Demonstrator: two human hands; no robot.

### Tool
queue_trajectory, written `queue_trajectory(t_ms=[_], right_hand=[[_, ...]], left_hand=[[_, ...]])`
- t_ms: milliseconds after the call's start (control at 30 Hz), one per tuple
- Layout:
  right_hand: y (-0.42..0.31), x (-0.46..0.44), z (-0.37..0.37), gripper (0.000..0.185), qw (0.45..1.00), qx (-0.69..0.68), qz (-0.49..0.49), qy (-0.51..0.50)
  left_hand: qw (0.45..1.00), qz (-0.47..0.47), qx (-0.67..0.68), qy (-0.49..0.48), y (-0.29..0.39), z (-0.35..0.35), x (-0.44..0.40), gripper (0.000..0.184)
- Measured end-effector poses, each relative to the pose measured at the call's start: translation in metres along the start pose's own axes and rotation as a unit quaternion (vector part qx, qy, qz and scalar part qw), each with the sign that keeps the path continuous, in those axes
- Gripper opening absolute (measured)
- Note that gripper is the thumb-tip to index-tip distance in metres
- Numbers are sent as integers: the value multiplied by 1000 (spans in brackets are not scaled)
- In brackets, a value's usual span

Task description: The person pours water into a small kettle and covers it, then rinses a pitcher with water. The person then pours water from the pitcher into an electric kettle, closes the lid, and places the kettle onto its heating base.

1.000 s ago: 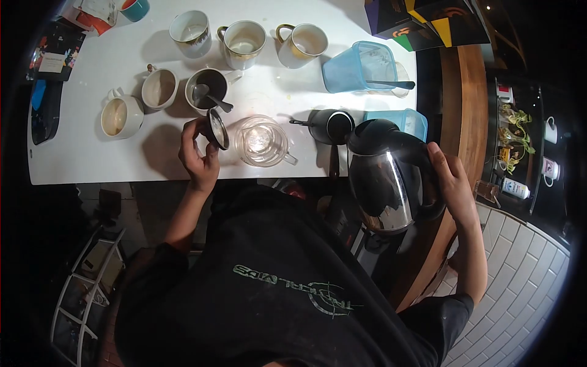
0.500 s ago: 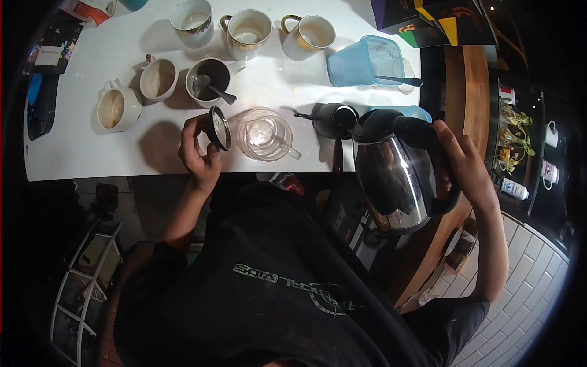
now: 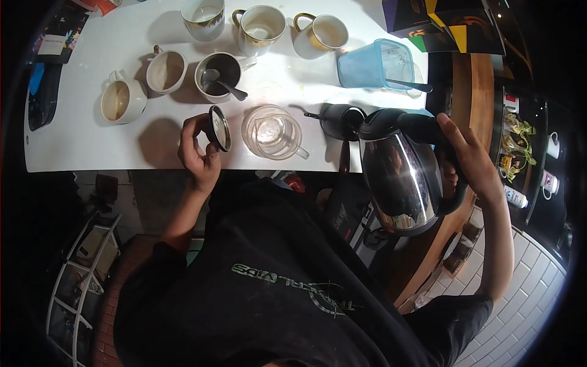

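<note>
1. The left hand [image 3: 199,150] is pinching a round lid [image 3: 221,129] between thumb and fingers, just left of the glass jug [image 3: 272,132].
2. The right hand [image 3: 469,156] is wrapping its fingers around the handle of a kettle [image 3: 400,177], right of the jug.
3. The jug is standing on the counter [image 3: 98,150].
4. Beyond the jug, leftward, a cup [image 3: 211,98] is holding a spoon [image 3: 237,93].

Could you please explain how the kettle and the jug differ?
The kettle is shiny, with a black handle; the jug is see-through, with a clear handle. The kettle is held in the right hand; the jug stands on the table. Both have a handle.
</note>
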State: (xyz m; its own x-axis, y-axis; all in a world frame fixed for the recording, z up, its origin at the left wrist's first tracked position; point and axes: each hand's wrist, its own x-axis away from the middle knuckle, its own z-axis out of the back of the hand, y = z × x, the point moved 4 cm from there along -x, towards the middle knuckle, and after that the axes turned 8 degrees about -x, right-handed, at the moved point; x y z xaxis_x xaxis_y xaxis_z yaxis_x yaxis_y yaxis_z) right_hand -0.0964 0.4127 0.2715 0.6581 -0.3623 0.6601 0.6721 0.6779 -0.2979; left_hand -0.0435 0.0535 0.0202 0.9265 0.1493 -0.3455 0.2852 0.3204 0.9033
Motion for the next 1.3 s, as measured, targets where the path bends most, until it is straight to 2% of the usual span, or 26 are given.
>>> queue_trajectory(t_ms=[100,167,200,267,700,800,867,1167,1300], right_hand=[[-3,-3,1,65,1000,13,11,-9],[-5,-5,2,65,1000,14,10,-7],[-6,-6,2,65,1000,16,10,-5],[-7,-7,3,65,1000,20,11,-5],[-14,-13,9,65,998,51,7,-28],[-10,-17,11,59,998,38,-5,-46],[-13,-17,12,59,997,44,-3,-56],[-22,-19,11,58,996,58,2,-74],[-27,-20,8,65,995,76,2,-65]], left_hand=[[1000,-3,-4,4,1,-1,-3,69],[997,-53,25,55,10,-1,-9,56],[997,-52,25,55,8,0,-7,56],[1000,-12,1,-4,1,1,-1,68],[1000,11,-6,0,6,3,2,68],[1000,4,8,1,6,2,0,67],[998,-34,32,53,12,3,-4,56],[998,-32,21,52,14,5,-3,58],[997,-38,18,61,12,6,-1,59]])
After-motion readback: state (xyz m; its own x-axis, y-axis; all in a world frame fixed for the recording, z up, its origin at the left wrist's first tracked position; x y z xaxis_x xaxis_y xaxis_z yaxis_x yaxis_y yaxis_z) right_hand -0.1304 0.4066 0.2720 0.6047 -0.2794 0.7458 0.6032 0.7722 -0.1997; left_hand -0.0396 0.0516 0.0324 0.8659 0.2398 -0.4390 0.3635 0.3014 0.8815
